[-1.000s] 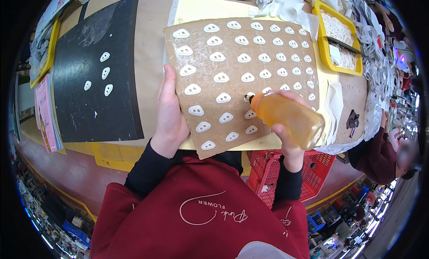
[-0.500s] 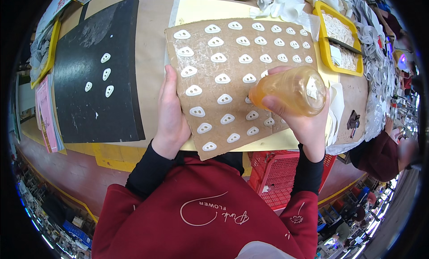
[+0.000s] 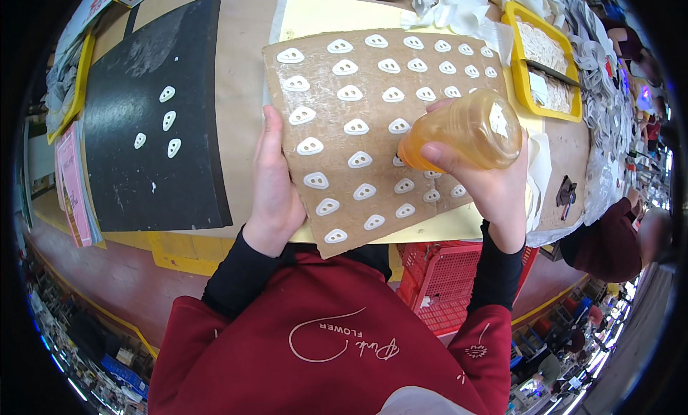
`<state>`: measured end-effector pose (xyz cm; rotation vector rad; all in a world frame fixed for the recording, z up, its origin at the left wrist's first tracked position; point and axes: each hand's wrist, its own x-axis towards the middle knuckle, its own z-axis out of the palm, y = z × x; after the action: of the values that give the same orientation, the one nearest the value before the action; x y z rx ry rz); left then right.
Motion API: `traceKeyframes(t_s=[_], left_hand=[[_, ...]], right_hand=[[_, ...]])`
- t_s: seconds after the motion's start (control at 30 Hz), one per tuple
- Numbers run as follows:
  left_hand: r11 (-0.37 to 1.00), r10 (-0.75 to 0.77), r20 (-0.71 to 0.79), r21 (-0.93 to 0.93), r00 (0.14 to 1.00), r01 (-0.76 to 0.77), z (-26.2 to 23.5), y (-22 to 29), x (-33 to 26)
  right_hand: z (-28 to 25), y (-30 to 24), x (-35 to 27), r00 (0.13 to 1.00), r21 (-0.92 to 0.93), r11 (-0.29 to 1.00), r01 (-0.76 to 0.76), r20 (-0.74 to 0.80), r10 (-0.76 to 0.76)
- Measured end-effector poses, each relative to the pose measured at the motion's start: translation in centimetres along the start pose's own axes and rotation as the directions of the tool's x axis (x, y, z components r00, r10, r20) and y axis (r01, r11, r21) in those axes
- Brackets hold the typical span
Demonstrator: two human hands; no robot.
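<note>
My left hand [image 3: 274, 182] grips the left edge of a brown cardboard sheet [image 3: 326, 114], thumb along its side and the fingers hidden beneath. Rows of small white rounded pieces [image 3: 360, 159], each with two holes, lie across the sheet. A squeeze bottle [image 3: 459, 135] of amber liquid is wrapped in my right hand [image 3: 494, 189]. The bottle is tipped, its narrow end down to the left, close over one white piece near the sheet's middle. Bottle and hand cover some pieces on the right, and whether the tip touches cannot be seen.
To the left lies a black board [image 3: 154, 178] with several white pieces. A yellow tray [image 3: 527, 103] of white pieces, a dark bar across it, stands at the far right. Yellow paper [image 3: 344, 13] is under the cardboard. A red crate [image 3: 448, 286] sits below the table edge; another person's sleeve [image 3: 605, 246] shows right.
My right wrist has swung slightly to the right, and the bottle's rear end has moved slightly down. Its tip stays near the same white piece. My left hand and the cardboard are nearly unmoved.
</note>
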<state>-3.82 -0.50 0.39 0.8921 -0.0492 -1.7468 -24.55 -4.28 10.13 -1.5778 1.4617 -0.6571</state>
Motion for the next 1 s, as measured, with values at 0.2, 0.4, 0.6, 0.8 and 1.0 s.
traceKeyframes(t_s=[0.2, 0.4, 0.6, 0.8, 1.0], left_hand=[[1.0, 0.012, -0.013, -0.001, 1.0, -0.012, 0.0, 0.1, 0.0], [0.999, 0.011, 0.0, -0.033, 1.0, -0.011, -0.1, 0.2, 0.0], [1.0, 0.019, -0.023, -0.009, 1.0, -0.019, 0.5, 0.1, -0.2], [1.0, 0.026, -0.028, 0.001, 0.999, -0.026, 0.0, 0.0, 0.0], [0.998, 0.056, -0.095, 0.029, 0.994, -0.053, 0.1, -0.1, -0.1]], right_hand=[[-0.3, 0.7, -0.1, 0.995, 0.087, 0.994, -0.068, -0.068, 0.074], [-1.0, 2.2, -0.9, 0.992, 0.136, 0.99, -0.037, -0.111, 0.052], [-0.4, 2.9, -1.0, 0.986, 0.224, 0.974, -0.04, -0.147, 0.074], [-0.4, 3.1, -1.2, 0.983, 0.284, 0.959, 0.005, -0.18, 0.048], [-0.2, 4.9, -2.9, 0.966, 0.326, 0.941, 0.093, -0.257, -0.006]])
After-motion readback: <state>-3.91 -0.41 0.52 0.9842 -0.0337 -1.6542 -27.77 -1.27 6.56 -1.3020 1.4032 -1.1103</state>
